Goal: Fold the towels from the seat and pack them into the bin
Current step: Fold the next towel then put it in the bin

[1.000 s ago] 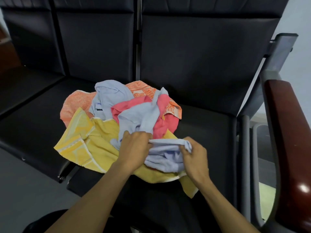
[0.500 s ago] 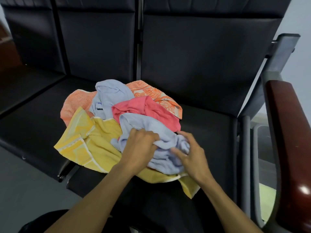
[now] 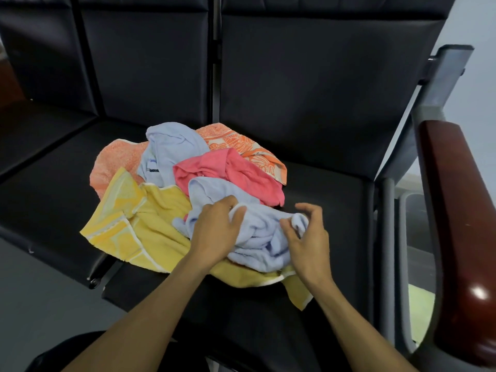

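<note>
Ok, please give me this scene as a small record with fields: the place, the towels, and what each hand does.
place: black seat
towels: light blue towel in front; pink towel; yellow towel; orange towel; second light blue towel behind
folded: none
left hand: grips the front light blue towel
right hand: pinches the same towel's bunched end
bin: not in view

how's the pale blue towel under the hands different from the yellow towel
The pale blue towel is bunched into a crumpled heap; the yellow towel lies spread much flatter. The blue one lies on top, the yellow one beneath it, hanging over the seat's front edge. The left hand and right hand grip only the blue one. The yellow one has a pale patterned band. Both are unfolded.
</note>
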`<action>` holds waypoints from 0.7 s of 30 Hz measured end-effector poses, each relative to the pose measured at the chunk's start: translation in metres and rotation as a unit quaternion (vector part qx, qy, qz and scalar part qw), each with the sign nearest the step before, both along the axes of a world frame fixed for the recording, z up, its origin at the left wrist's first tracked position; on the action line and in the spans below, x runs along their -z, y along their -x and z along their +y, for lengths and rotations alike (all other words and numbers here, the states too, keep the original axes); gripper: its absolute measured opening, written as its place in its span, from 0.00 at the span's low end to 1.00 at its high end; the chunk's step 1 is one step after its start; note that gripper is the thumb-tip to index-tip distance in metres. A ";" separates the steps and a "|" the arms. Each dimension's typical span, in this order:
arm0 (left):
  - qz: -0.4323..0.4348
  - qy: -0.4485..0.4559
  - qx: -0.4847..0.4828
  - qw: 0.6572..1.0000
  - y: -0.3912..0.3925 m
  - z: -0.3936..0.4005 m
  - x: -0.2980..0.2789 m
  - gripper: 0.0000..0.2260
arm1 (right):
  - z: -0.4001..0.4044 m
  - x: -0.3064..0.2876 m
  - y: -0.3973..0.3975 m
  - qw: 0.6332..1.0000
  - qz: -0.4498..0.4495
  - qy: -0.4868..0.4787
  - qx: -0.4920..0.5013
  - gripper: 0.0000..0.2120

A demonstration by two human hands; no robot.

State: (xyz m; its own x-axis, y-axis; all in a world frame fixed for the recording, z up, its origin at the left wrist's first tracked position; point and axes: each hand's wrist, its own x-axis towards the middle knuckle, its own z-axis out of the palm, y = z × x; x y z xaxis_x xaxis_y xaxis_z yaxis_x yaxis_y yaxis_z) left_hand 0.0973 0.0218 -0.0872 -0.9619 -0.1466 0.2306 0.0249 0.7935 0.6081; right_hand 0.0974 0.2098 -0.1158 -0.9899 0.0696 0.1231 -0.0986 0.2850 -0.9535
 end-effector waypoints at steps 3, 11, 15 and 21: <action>-0.021 -0.083 -0.021 0.996 0.001 -0.001 0.000 0.13 | -0.003 -0.004 0.001 0.999 -0.003 0.036 -0.015 0.11; -0.192 -0.175 0.206 0.943 -0.011 0.022 -0.006 0.03 | -0.006 0.002 0.005 0.988 -0.065 0.125 -0.069 0.10; -0.153 -0.143 0.133 0.969 -0.009 0.019 -0.003 0.08 | -0.002 -0.001 0.004 0.978 -0.071 0.175 -0.091 0.10; -0.049 -0.245 0.063 0.966 -0.004 0.016 -0.006 0.08 | -0.001 -0.003 0.003 0.971 -0.100 0.215 0.011 0.16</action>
